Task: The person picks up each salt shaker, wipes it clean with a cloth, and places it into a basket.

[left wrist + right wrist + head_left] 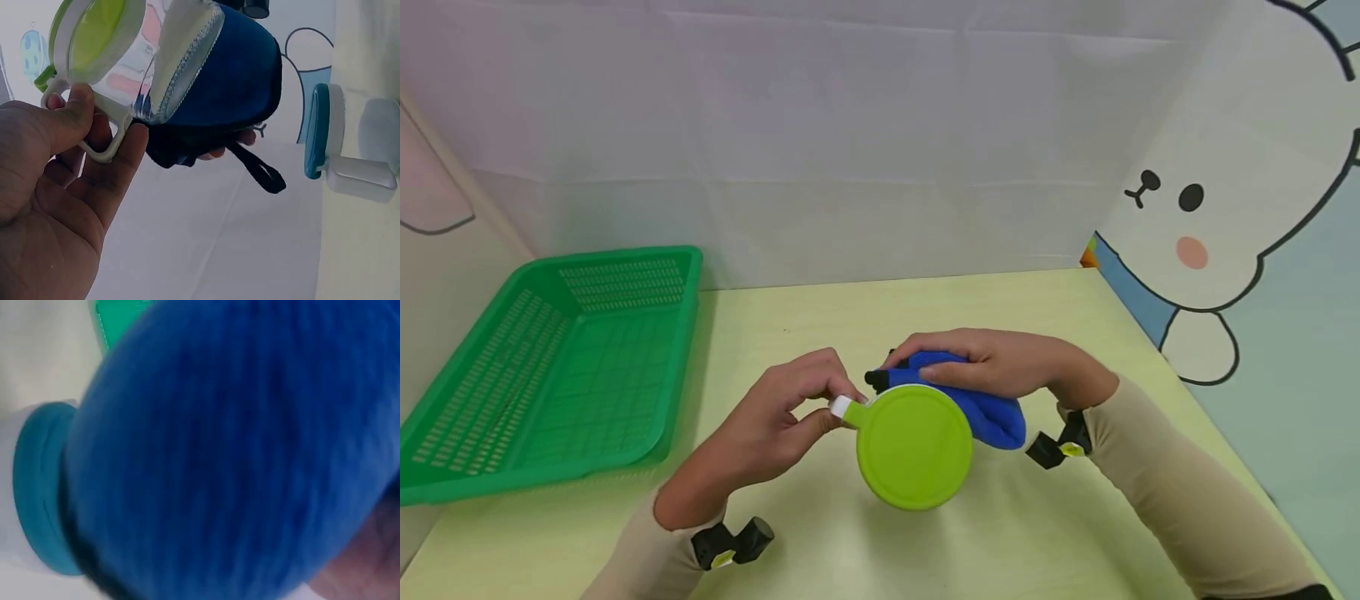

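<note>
My left hand (767, 421) pinches the white handle (105, 156) of a clear-walled jar between thumb and fingers. The jar's round lime-green lid (914, 447) faces up toward the head camera. With my right hand (1000, 362) I hold a blue cloth (992, 417) against the jar's far right side. That cloth has black trim, a zigzag-stitched edge and a hanging black loop (269, 178); it fills most of the right wrist view. Cloth and jar hide most of my right fingers from the left wrist camera.
A second white jar with a teal lid (317, 131) and a handle stands on the pale table (790, 333), hidden in the head view. At the left is a green plastic basket (685, 350). A light cloth backdrop (850, 150) hangs behind the table.
</note>
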Motion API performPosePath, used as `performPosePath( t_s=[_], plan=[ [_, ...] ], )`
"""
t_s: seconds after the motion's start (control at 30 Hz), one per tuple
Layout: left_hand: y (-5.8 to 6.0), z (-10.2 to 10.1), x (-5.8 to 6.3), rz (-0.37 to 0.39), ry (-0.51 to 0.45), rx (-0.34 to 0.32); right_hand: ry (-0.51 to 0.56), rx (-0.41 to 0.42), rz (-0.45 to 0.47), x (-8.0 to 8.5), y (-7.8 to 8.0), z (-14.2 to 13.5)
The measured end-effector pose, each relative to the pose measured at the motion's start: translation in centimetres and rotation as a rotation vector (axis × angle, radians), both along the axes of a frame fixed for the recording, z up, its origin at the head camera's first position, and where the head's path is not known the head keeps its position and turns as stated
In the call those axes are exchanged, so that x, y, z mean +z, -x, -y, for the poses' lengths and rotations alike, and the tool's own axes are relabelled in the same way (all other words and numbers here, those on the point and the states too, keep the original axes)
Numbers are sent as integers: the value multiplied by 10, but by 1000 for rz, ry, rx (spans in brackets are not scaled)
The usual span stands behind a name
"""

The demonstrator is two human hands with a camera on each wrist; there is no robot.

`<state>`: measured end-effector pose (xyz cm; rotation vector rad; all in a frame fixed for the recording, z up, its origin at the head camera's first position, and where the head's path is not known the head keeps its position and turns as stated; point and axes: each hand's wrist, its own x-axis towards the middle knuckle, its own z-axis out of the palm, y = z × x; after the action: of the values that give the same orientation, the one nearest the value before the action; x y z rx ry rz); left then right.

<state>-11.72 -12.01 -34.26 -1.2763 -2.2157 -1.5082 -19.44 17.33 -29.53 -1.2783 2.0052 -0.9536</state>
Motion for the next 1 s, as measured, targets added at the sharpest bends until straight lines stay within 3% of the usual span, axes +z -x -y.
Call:
performPosePath(
  t_s=[0.2, 0.37, 0.47, 0.7, 0.83, 1.0],
  plan=[
    [2, 1, -5, -3, 19, 13, 89, 49, 16, 4, 4, -1],
    [1, 1, -5, -33, 22, -24, 22, 104, 72, -2, 8, 5],
    [2, 0, -6, -37, 34, -12, 67, 119, 52, 1, 8, 4],
    [3, 2, -6, -40, 59, 20, 12, 61, 9, 3, 4, 3],
    [5, 3, -9, -31, 78, 49, 68, 60, -44, 7, -1, 0],
    [4, 5, -8, -69, 70, 27, 11, 16, -11, -1, -4, 3]
  ],
)
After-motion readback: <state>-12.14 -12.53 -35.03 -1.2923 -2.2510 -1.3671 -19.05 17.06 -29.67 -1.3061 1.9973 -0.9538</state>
